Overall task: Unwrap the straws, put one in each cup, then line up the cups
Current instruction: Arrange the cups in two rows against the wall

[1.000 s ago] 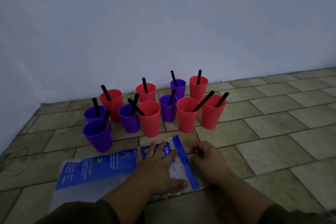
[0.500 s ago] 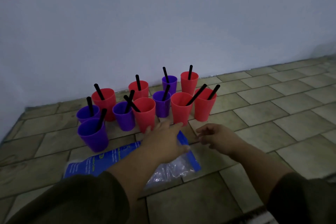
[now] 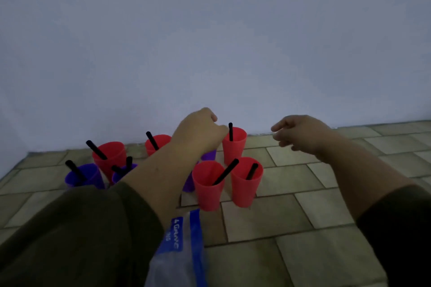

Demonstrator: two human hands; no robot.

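Observation:
Red and purple cups stand bunched on the tiled floor near the wall, each visible one with a black straw in it. My left hand reaches over the bunch with its fingers curled down above the back purple cup, beside the rear red cup. The fingers' grip is hidden by the back of the hand. Two red cups stand at the front right. My right hand hovers in the air to the right, fingers loosely apart, holding nothing.
A blue and clear plastic bag lies on the floor under my left forearm. The pale wall rises right behind the cups. More cups, a red one and a purple one, stand at the left.
Both hands have left the plastic bag and risen forward. The left hand now hangs over the back cups and the right one is in the air. The camera has moved closer.

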